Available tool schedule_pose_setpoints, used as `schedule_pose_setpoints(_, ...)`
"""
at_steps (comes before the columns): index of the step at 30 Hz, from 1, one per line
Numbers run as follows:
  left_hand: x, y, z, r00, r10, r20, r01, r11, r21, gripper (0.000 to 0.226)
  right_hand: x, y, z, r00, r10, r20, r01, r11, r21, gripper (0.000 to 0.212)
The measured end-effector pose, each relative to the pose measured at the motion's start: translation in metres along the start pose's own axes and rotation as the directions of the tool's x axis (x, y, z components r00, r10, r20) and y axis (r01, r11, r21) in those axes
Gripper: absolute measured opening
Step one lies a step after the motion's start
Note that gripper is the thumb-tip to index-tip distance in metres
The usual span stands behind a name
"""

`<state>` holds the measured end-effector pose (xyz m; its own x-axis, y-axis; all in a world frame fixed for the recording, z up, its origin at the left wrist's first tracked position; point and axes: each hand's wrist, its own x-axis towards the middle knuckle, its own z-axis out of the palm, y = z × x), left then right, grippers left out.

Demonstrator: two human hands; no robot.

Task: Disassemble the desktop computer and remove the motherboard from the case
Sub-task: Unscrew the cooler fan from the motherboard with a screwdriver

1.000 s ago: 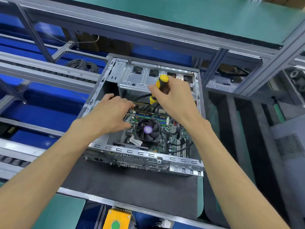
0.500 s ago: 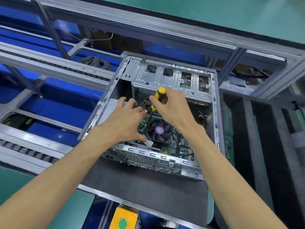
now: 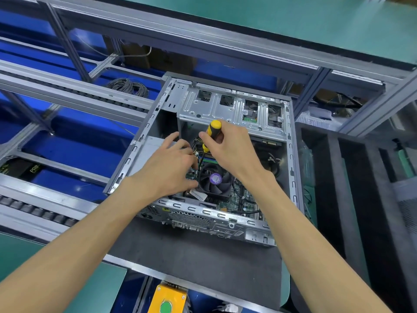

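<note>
Open case (image 3: 291, 154) lies on dark surface (image 3: 203, 263). Right hand (image 3: 230, 150) grasps screwdriver (image 3: 213, 129) above motherboard (image 3: 239, 197). Left hand (image 3: 171, 168) reaches inside beside fan (image 3: 215, 180); its grip cannot be determined.

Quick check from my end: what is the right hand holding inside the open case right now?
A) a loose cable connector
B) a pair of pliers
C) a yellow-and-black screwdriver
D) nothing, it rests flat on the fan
C: the right hand grips the yellow-and-black screwdriver by its handle, shaft pointing down toward the motherboard beside the CPU fan, while the left hand reaches in next to it.
</note>
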<state>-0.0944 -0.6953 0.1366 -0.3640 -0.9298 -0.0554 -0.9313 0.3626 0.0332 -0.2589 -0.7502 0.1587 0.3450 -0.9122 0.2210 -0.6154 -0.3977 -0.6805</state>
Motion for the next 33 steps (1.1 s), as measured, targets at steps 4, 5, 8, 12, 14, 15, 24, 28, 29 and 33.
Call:
schedule_pose_setpoints(4, 0.0, 0.016, -0.007, 0.999, -0.005, 0.045, 0.018, 0.959, -0.285, 0.012, 0.002, -0.003, 0.002, 1.0, -0.025, -0.011, 0.025, 0.999, -0.032, 0.031)
schedule_pose_setpoints(5, 0.001, 0.023, -0.008, 0.997, -0.008, 0.082, 0.035, 0.94, -0.339, 0.012, 0.002, -0.004, 0.002, 0.999, -0.033, -0.015, 0.032, 0.999, -0.043, 0.031)
schedule_pose_setpoints(8, 0.012, 0.043, -0.01, 0.977, 0.053, 0.208, 0.036, 0.916, -0.399, 0.028, 0.006, -0.01, 0.001, 0.999, -0.032, -0.006, 0.031, 0.992, -0.12, 0.033)
schedule_pose_setpoints(12, 0.03, 0.062, -0.006, 0.933, 0.111, 0.342, 0.018, 0.936, -0.353, 0.069, 0.013, -0.02, -0.003, 0.996, 0.005, 0.089, 0.018, 0.968, -0.25, 0.037)
schedule_pose_setpoints(14, 0.036, 0.068, -0.003, 0.92, 0.125, 0.372, 0.006, 0.943, -0.332, 0.079, 0.017, -0.026, -0.006, 0.987, 0.029, 0.159, 0.024, 0.945, -0.325, 0.043)
schedule_pose_setpoints(15, 0.039, 0.07, -0.001, 0.915, 0.128, 0.382, 0.002, 0.947, -0.322, 0.079, 0.02, -0.029, -0.007, 0.982, 0.039, 0.184, 0.033, 0.928, -0.371, 0.046)
schedule_pose_setpoints(24, 0.047, 0.068, 0.01, 0.883, 0.14, 0.449, -0.012, 0.961, -0.276, 0.065, 0.04, -0.044, -0.02, 0.877, 0.096, 0.471, 0.12, 0.905, -0.408, 0.005)
schedule_pose_setpoints(28, 0.046, 0.069, 0.012, 0.896, 0.153, 0.417, -0.036, 0.961, -0.276, 0.061, 0.041, -0.049, -0.026, 0.826, 0.125, 0.549, 0.181, 0.865, -0.468, 0.011)
schedule_pose_setpoints(29, 0.046, 0.069, 0.012, 0.9, 0.152, 0.409, -0.037, 0.96, -0.276, 0.06, 0.04, -0.05, -0.025, 0.839, 0.125, 0.53, 0.198, 0.837, -0.51, 0.024)
schedule_pose_setpoints(33, 0.046, 0.07, 0.014, 0.915, 0.152, 0.375, -0.042, 0.958, -0.285, 0.056, 0.037, -0.052, -0.019, 0.888, 0.04, 0.458, 0.253, 0.789, -0.561, 0.023)
